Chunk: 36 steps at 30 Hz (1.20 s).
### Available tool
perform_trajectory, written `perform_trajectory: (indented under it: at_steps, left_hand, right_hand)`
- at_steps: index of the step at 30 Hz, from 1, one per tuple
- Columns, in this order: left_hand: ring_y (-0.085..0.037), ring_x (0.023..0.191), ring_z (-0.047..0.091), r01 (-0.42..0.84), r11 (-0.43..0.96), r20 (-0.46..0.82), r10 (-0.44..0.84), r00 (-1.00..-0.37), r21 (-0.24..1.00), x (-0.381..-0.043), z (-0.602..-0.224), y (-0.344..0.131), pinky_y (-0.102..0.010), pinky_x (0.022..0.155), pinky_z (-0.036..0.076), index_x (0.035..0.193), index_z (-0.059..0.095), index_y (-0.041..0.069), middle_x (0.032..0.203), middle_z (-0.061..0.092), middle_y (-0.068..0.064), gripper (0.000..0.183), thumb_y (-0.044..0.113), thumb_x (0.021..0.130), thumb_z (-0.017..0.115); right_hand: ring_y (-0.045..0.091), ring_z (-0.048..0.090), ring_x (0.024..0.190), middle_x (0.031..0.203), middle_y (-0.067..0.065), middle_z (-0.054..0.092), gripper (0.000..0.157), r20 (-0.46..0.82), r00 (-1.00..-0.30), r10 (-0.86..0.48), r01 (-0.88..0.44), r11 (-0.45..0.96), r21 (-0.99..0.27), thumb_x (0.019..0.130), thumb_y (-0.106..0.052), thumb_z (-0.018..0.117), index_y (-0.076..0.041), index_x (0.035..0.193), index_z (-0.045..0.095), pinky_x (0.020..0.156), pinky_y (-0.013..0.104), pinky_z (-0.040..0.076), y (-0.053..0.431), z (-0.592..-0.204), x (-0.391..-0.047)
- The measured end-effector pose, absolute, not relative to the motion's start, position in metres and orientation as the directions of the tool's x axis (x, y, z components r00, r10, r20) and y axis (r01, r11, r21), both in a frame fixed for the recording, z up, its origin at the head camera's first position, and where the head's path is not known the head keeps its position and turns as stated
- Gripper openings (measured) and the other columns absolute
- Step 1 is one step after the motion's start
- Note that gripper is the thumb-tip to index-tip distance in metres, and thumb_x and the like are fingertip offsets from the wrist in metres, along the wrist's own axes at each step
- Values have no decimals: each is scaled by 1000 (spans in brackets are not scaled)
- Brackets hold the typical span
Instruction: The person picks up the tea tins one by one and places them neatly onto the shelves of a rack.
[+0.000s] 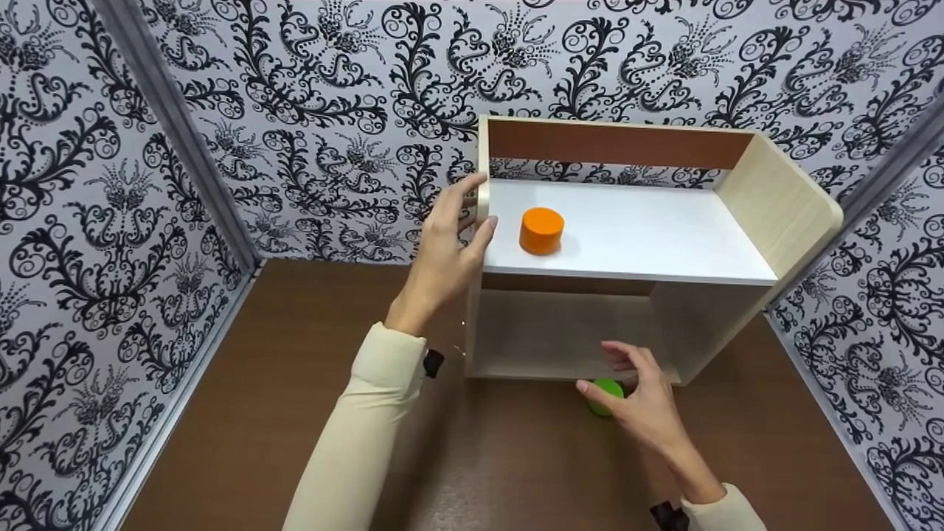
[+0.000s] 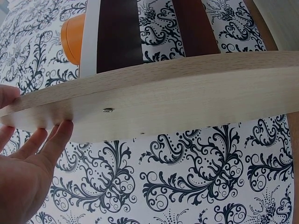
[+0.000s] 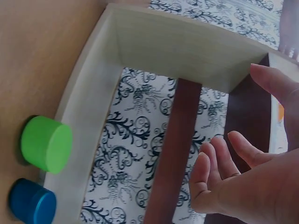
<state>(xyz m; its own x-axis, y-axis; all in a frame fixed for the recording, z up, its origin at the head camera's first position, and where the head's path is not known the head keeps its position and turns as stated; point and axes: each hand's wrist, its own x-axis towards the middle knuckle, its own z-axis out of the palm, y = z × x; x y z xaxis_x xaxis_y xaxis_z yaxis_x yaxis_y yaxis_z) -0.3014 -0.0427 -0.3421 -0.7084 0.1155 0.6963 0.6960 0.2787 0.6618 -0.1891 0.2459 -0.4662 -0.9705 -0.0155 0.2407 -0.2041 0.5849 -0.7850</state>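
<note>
A small two-tier shelf unit [image 1: 627, 228] stands against the patterned wall, with a white upper board and pale wood sides. My left hand [image 1: 451, 247] holds the front edge of its left side panel [image 2: 187, 88], thumb inside and fingertips against the outer face. On the white board sits an orange cylinder [image 1: 542, 231], just right of that hand. My right hand [image 1: 649, 405] is spread in front of the lower compartment, holding nothing. In the head view it partly covers a green cylinder [image 1: 606, 398]. The right wrist view shows a blue cylinder [image 3: 32, 201] beside the green one; the hand hides it from the head camera.
The shelf stands on a brown wooden surface [image 1: 332, 310]. Black-and-white patterned walls [image 1: 332, 88] rise behind and on both sides. Reddish-brown rails [image 3: 174, 149] cross the shelf's back, with the wall visible between them.
</note>
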Motion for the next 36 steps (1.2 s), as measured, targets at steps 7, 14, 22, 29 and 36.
perform_trajectory:
  at_steps: [7,14,22,29,36]
  left_hand:
    - [-25,125,52,692,290,694,112,-711,661,-302,-343,-43,-28,102,55,147,46,3,143,48,-17,53,3,97,63]
    - [-25,124,53,689,289,691,112,-714,665,-302,-343,-43,-27,101,54,147,46,3,142,49,-17,53,3,97,63]
    - [-24,120,56,690,280,692,111,-714,668,-302,-343,-43,-26,100,55,147,46,2,138,51,-17,53,3,96,64]
    - [-25,120,56,693,281,694,116,-711,663,-302,-342,-42,-26,101,54,147,45,3,139,50,-17,54,2,97,63]
    - [-24,123,54,693,276,692,121,-712,666,-302,-343,-42,-27,102,54,147,45,2,141,49,-17,54,1,96,63]
  right_hand:
    - [28,55,108,119,13,56,66,201,-980,12,-151,614,-775,81,-29,87,-6,135,59,90,39,52,255,-486,-196]
    - [33,57,109,119,16,54,65,156,-987,32,-98,649,-754,83,-30,86,-4,135,58,89,45,54,263,-503,-198]
    - [36,57,107,120,20,54,65,134,-989,56,-63,666,-743,83,-29,86,-1,134,57,91,50,53,269,-518,-199]
    - [36,55,107,120,23,54,71,79,-992,94,7,683,-730,83,-30,85,2,138,54,92,47,50,274,-529,-198]
    - [38,53,111,124,27,51,75,35,-994,107,50,696,-716,84,-27,84,4,143,48,95,51,49,277,-539,-197]
